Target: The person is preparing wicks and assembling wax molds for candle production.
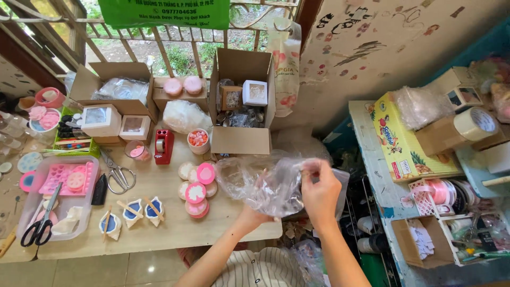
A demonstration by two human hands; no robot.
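Head camera view, looking down at a cluttered wooden craft table point(159, 234) beside a barred window. Both of the person's hands meet over the table's right corner, working a crumpled clear plastic bag point(249, 178). The right hand point(320, 192) is raised in front, thumb and fingertips pinched together on the bag's upper right edge, the other fingers curled loosely behind. The left hand point(260, 204) sits mostly inside or behind the bag, seen only through the film; its fingers seem spread against the plastic, but how far apart they are cannot be told. The bag hangs just above the table edge, billowing to the left toward a cluster of round pink and cream soap-like discs point(197, 186), some with heart cutouts, lying just beside it.

Behind the discs stands an open cardboard box point(241, 106) holding small white window boxes. A red tape dispenser point(163, 146) stands left of it, with silver scissors point(119, 175) nearby. Three small paper cones with blue filling and wooden sticks point(133, 212) lie near the front edge. At far left, a clear plastic tray point(58, 199) holds a pink mould and black-handled scissors point(40, 226). To the right, well apart, a blue shelf point(372, 159) carries a yellow carton, a roll of packing tape point(475, 123) and pink ribbon spools.
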